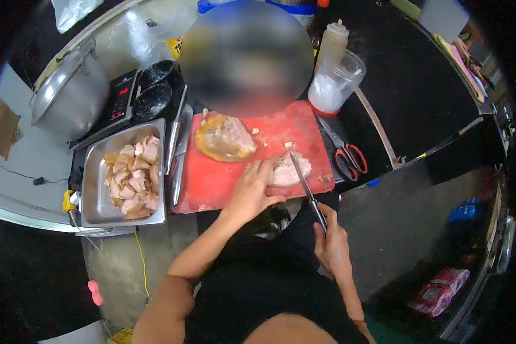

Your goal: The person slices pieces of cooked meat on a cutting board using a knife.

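A red cutting board (209, 192) lies in front of me. On its right part is a pale piece of cooked chicken (289, 172), held down by the fingers of my left hand (251, 188). My right hand (332, 243) grips the black handle of a kitchen knife (305, 186). The blade slants up and to the left, resting on or just over the chicken; exact contact is unclear. Farther left on the board sits a larger chunk of chicken with yellow skin (225, 139). Small crumbs of meat (288, 144) are scattered between and beyond the two pieces.
Left of the board stands a metal tray (92, 209) with several chicken chunks, and more knives (180, 149) lie between them. Red-handled scissors (350, 160), a squeeze bottle (333, 40) and a clear jar (337, 83) are at the right. A steel pot (71, 94) stands back left.
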{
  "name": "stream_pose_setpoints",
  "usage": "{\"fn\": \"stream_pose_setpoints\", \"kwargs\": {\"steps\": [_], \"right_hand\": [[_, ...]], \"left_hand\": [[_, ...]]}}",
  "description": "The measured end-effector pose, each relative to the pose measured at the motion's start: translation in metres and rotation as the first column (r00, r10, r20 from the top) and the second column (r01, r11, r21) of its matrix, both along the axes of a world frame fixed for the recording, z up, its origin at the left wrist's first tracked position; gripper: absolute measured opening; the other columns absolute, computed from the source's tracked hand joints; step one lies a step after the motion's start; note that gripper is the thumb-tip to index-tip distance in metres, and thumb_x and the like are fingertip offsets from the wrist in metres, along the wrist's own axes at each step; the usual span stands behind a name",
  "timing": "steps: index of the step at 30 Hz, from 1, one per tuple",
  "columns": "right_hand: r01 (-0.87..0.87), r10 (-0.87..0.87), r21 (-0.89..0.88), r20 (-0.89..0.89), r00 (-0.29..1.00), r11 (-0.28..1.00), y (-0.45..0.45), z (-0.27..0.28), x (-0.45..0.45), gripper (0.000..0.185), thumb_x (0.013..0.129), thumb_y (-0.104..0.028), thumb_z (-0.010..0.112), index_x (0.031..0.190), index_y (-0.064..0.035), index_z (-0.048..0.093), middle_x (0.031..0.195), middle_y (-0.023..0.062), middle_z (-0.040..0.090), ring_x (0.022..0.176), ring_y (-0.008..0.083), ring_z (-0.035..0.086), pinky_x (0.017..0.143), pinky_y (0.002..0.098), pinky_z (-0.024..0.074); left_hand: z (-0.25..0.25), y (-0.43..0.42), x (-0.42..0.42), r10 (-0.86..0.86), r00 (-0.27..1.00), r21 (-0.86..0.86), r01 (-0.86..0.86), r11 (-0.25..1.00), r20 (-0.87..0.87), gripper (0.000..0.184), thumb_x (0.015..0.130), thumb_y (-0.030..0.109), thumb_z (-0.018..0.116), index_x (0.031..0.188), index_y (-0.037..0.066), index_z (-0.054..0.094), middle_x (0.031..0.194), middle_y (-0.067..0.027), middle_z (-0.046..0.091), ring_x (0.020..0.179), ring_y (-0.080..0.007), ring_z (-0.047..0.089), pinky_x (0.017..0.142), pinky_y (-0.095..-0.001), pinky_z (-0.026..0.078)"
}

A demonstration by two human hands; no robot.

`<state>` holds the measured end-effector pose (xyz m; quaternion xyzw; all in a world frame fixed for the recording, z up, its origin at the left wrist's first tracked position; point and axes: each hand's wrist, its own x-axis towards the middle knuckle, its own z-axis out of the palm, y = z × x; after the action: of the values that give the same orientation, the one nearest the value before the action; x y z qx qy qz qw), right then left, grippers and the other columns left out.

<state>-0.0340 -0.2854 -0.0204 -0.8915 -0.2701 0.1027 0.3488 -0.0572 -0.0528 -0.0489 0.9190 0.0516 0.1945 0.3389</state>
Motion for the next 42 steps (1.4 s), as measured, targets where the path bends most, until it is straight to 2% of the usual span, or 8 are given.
{"fn": "stream_pose_setpoints", "kwargs": {"steps": [5, 8, 11, 24, 27, 33, 36, 42], "right_hand": [[-0.011, 0.006, -0.073, -0.067, 0.998, 0.997, 0.005, 0.004, -0.007, 0.038, 0.092, -0.002, 0.055, 0.129, -0.0057, 0.045, 0.082, 0.0269, 0.062, 0.079, 0.0465, 0.063, 0.070, 0.0487, 0.0476], [-0.006, -0.002, -0.123, -0.065, 0.998, 0.992, 0.006, 0.007, -0.009, 0.039, 0.091, -0.002, 0.056, 0.129, -0.0063, 0.045, 0.084, 0.0268, 0.063, 0.080, 0.0468, 0.063, 0.070, 0.0506, 0.0467], [-0.005, -0.002, -0.117, -0.064, 0.998, 0.993, 0.004, 0.010, -0.010, 0.041, 0.090, -0.001, 0.056, 0.129, -0.0068, 0.045, 0.086, 0.0268, 0.064, 0.082, 0.0473, 0.063, 0.071, 0.0515, 0.0464], [-0.060, 0.044, -0.218, -0.075, 0.996, 0.974, 0.004, 0.013, -0.015, 0.041, 0.090, 0.000, 0.055, 0.129, -0.0036, 0.045, 0.105, 0.0277, 0.064, 0.089, 0.0472, 0.063, 0.075, 0.0533, 0.0486], [-0.086, 0.094, -0.181, 0.035, 0.995, 0.980, 0.001, 0.004, -0.015, 0.043, 0.093, -0.008, 0.055, 0.134, -0.0071, 0.043, 0.085, 0.0278, 0.065, 0.072, 0.0461, 0.064, 0.065, 0.0554, 0.0516], [-0.088, 0.090, -0.198, 0.000, 0.996, 0.976, 0.001, 0.006, -0.015, 0.044, 0.092, -0.008, 0.055, 0.135, -0.0077, 0.042, 0.097, 0.0254, 0.066, 0.074, 0.0460, 0.064, 0.065, 0.0549, 0.0519], [-0.074, 0.083, -0.134, 0.062, 0.995, 0.988, 0.001, 0.003, -0.015, 0.045, 0.092, -0.008, 0.055, 0.135, -0.0090, 0.042, 0.096, 0.0253, 0.066, 0.073, 0.0457, 0.064, 0.064, 0.0557, 0.0515], [-0.030, 0.046, -0.215, 0.069, 0.997, 0.976, 0.002, 0.003, -0.012, 0.045, 0.091, -0.008, 0.056, 0.135, -0.0101, 0.043, 0.088, 0.0253, 0.066, 0.070, 0.0454, 0.064, 0.063, 0.0562, 0.0515]], "left_hand": [[-0.021, 0.012, -0.006, 0.018, 0.999, -0.262, -0.028, 0.965, -0.040, 0.066, 0.068, 0.006, 0.081, 0.126, 0.003, 0.051, 0.116, -0.0196, 0.061, 0.107, -0.0367, 0.059, 0.091, -0.0453, 0.049], [-0.022, 0.011, -0.005, 0.033, 0.999, -0.237, -0.035, 0.971, -0.011, 0.058, 0.068, 0.004, 0.080, 0.120, 0.002, 0.054, 0.111, -0.0189, 0.062, 0.102, -0.0361, 0.061, 0.087, -0.0443, 0.051], [-0.020, 0.009, -0.004, 0.051, 0.999, -0.173, -0.051, 0.984, -0.005, 0.058, 0.068, 0.009, 0.083, 0.119, 0.002, 0.056, 0.100, -0.0138, 0.063, 0.092, -0.0278, 0.064, 0.083, -0.0383, 0.053], [-0.012, 0.003, -0.001, 0.049, 0.997, -0.076, -0.045, 0.996, 0.051, 0.060, 0.065, 0.013, 0.085, 0.116, 0.003, 0.057, 0.104, -0.0154, 0.060, 0.103, -0.0349, 0.060, 0.090, -0.0424, 0.049], [-0.019, 0.003, 0.001, 0.025, 0.993, -0.052, -0.019, 0.998, 0.112, 0.056, 0.065, 0.014, 0.086, 0.112, 0.001, 0.059, 0.109, -0.0159, 0.062, 0.107, -0.0356, 0.059, 0.093, -0.0434, 0.048], [-0.027, 0.002, 0.007, -0.017, 0.993, -0.040, 0.022, 0.999, 0.113, 0.042, 0.067, 0.014, 0.084, 0.101, 0.000, 0.064, 0.115, -0.0148, 0.064, 0.109, -0.0332, 0.059, 0.094, -0.0437, 0.046], [-0.029, 0.004, 0.007, -0.026, 0.994, -0.046, 0.032, 0.998, 0.110, 0.039, 0.068, 0.014, 0.083, 0.100, 0.000, 0.065, 0.113, -0.0144, 0.064, 0.109, -0.0331, 0.059, 0.094, -0.0436, 0.044], [-0.030, 0.005, 0.005, -0.035, 0.992, -0.056, 0.042, 0.998, 0.118, 0.038, 0.069, 0.013, 0.082, 0.100, 0.001, 0.065, 0.112, -0.0143, 0.063, 0.108, -0.0337, 0.058, 0.093, -0.0440, 0.045]]}}
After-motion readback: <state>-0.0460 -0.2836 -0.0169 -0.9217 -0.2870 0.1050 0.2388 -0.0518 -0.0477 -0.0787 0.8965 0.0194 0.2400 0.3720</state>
